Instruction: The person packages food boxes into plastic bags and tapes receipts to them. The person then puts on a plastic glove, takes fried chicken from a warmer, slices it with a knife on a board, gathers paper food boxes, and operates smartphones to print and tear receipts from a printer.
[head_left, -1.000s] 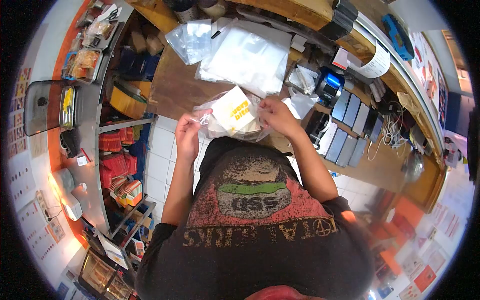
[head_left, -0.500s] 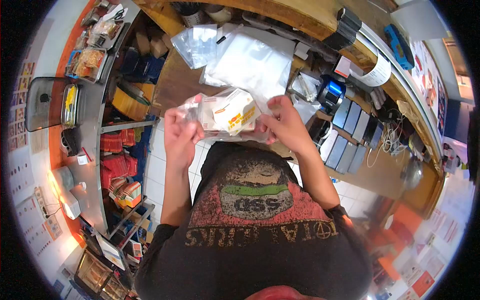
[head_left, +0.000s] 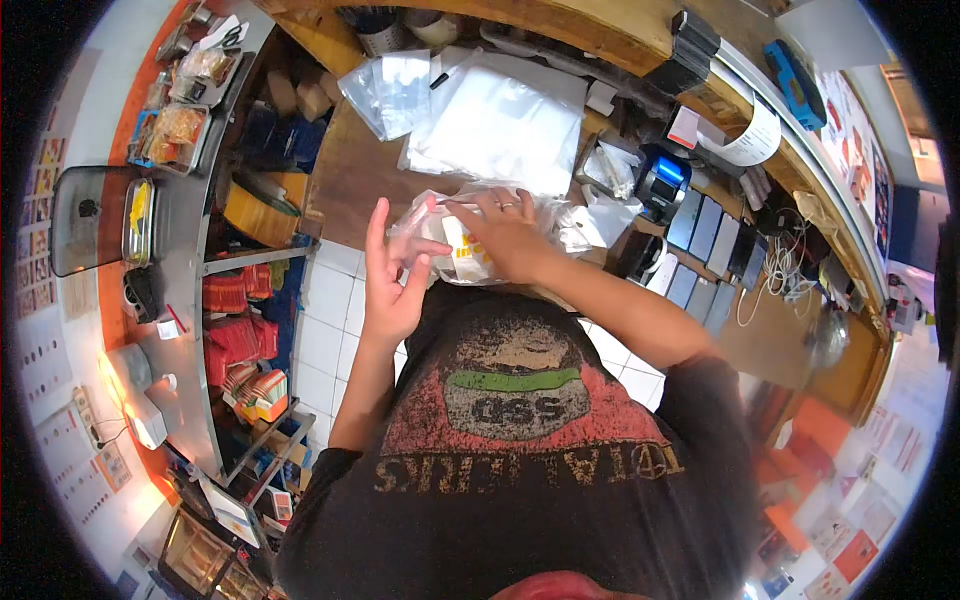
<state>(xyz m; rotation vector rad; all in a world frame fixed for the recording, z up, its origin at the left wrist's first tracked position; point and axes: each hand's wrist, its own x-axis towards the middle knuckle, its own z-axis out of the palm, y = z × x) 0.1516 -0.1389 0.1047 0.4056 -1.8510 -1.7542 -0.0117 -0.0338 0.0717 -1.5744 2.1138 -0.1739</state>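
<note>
A clear plastic bag (head_left: 405,225) lies at the front of the wooden table, below my chest. Inside it sits a white paper-wrapped packet with yellow lettering (head_left: 466,255), partly covered by my right hand. My right hand (head_left: 505,235) reaches across from the right and grips the bag's upper part, knuckles up, fingertips hidden in the folds. At the bag's left side my left hand (head_left: 393,285) is open, its thumb and fingers apart, with fingertips right by the plastic. More crumpled plastic (head_left: 580,228) lies to the right of the bag.
A stack of clear plastic bags (head_left: 500,120) lies behind, with a black marker (head_left: 439,80) on it. To the right are a small printer (head_left: 664,180), several phones or tablets (head_left: 702,230) and tangled white cables (head_left: 785,270). A metal shelf (head_left: 255,260) borders the left.
My left hand has let go of the bag's left edge and spread its fingers. The right hand has moved left from the bag's right edge, over its top, covering part of the packet.
</note>
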